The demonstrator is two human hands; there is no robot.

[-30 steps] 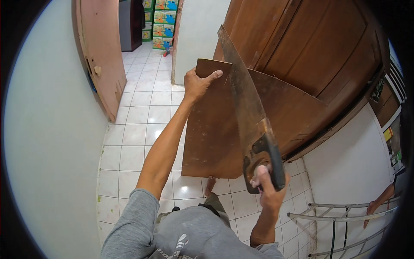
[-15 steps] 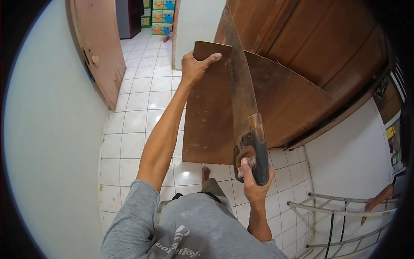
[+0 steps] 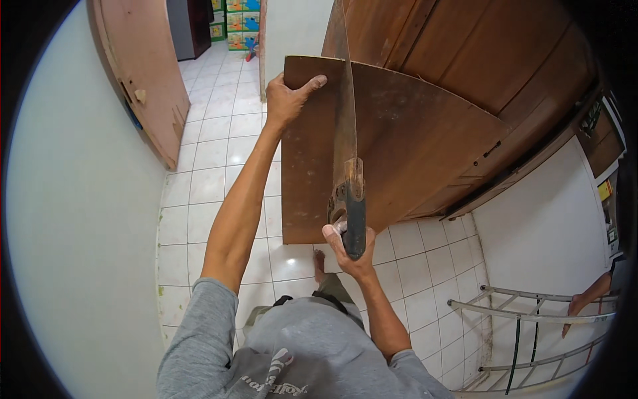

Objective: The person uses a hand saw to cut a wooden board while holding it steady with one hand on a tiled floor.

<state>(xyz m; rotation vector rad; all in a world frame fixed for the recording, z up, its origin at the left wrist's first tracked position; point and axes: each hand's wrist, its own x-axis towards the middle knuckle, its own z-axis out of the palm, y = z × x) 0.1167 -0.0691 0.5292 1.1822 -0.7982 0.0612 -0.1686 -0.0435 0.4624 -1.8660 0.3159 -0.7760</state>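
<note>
Fingers (image 3: 331, 234) of the right hand (image 3: 357, 264) are gripping a rust-mottled metal saw (image 3: 345, 126); the left hand (image 3: 286, 104) is clasping a flat brown board (image 3: 405, 139).

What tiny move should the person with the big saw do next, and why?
Perhaps one short, gentle stroke: the right hand grips the saw handle, the blade crosses the top edge of the brown board, and the left hand holds that board near its upper left corner.

Grey short-sleeved T-shirt (image 3: 319, 346), pale front print (image 3: 280, 360); olive legwear (image 3: 340, 290).
</note>
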